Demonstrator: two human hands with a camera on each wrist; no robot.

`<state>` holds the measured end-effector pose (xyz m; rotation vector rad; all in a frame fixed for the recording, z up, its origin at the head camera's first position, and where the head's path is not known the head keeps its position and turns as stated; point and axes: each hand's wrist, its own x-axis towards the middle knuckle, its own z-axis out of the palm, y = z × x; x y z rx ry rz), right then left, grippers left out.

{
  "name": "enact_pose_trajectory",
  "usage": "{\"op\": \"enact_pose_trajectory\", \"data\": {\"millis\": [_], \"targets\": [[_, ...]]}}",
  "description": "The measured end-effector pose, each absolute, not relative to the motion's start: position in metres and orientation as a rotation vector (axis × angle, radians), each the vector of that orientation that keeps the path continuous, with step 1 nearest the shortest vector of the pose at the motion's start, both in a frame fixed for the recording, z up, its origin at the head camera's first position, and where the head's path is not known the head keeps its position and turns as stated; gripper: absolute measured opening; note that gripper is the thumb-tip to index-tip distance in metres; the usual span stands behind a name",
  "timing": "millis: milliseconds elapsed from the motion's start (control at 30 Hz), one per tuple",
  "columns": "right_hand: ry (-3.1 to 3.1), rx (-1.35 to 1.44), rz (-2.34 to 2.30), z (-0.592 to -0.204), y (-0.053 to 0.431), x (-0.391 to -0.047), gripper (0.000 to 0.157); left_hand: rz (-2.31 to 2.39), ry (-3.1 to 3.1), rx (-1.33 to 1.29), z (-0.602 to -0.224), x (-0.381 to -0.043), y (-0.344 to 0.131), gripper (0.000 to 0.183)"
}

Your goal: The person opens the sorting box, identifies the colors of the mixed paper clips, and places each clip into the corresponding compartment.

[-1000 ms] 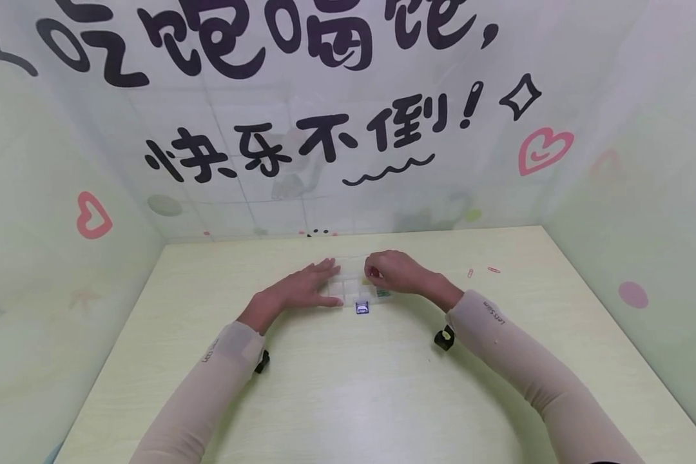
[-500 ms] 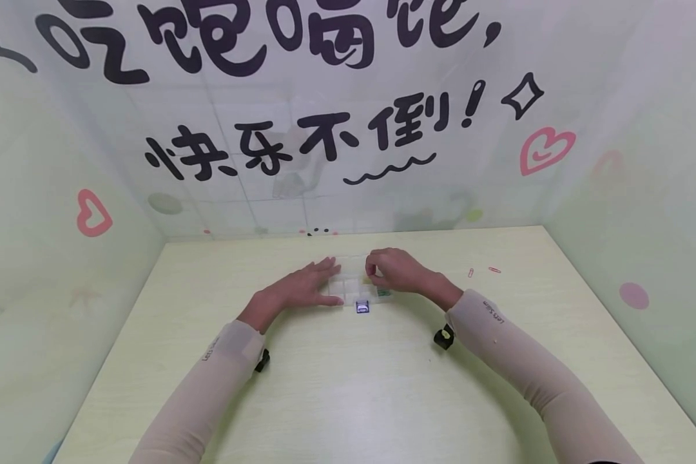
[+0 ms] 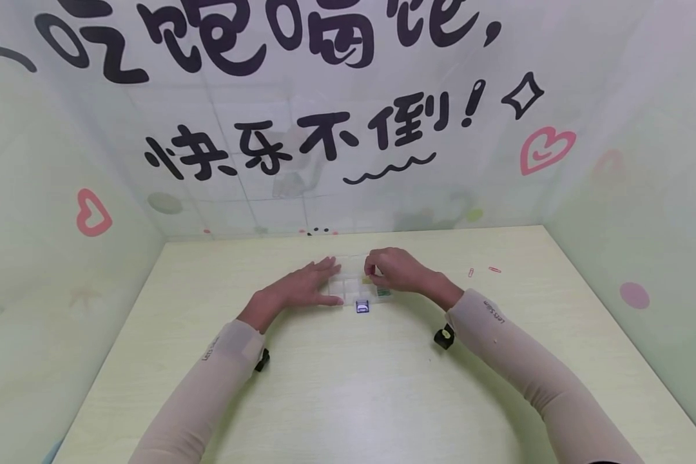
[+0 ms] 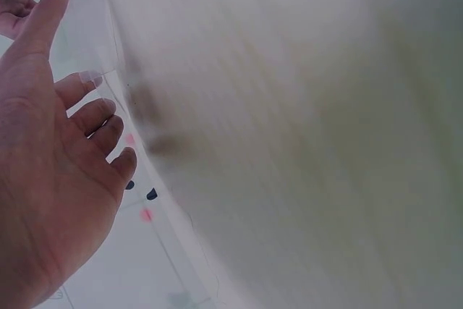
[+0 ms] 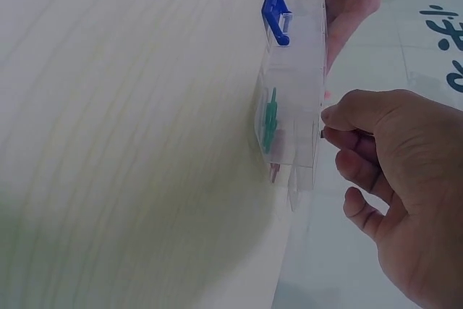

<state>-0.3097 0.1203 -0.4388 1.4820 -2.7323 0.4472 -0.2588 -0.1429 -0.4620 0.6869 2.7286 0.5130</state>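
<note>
A clear plastic compartment box (image 3: pixel 352 289) lies near the back of the table, its blue latch (image 3: pixel 362 307) facing front. My left hand (image 3: pixel 303 287) rests with spread fingers on the box's left end. Over the right part, my right hand (image 3: pixel 399 269) pinches thumb and index finger together at the box's upper face. In the right wrist view a small dark thing (image 5: pixel 323 134) shows at those fingertips; its kind is unclear. Green pieces (image 5: pixel 270 121) lie inside the box's right end. Something yellow (image 3: pixel 367 280) sits beneath the right fingers, partly hidden.
Two red paper clips (image 3: pixel 471 272) lie apart on the table (image 3: pixel 348 386), right of the right hand. A printed wall (image 3: pixel 267 212) rises behind the table's back edge, and side walls stand left and right.
My right hand shifts very slightly at the box, and the yellow thing shows a little more than half a second ago. The left hand and the box stay put.
</note>
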Motion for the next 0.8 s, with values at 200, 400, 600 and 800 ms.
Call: {"op": "enact_pose_trajectory", "data": {"millis": [200, 400, 600, 800], "targets": [[-2.754, 1.454, 0.439, -0.439, 0.123, -0.31, 0.006, 0.506, 2.726, 0.689, -0.462, -0.259, -0.142, 0.097], [-2.784, 1.412, 0.435, -0.434, 0.132, -0.31, 0.01, 0.486, 2.723, 0.678, -0.463, -0.259, -0.143, 0.098], [-2.742, 1.412, 0.436, -0.431, 0.148, -0.312, 0.01, 0.489, 2.726, 0.683, -0.464, -0.26, -0.143, 0.098], [-2.73, 1.403, 0.423, -0.425, 0.168, -0.316, 0.011, 0.482, 2.724, 0.694, -0.462, -0.259, -0.142, 0.097]]}}
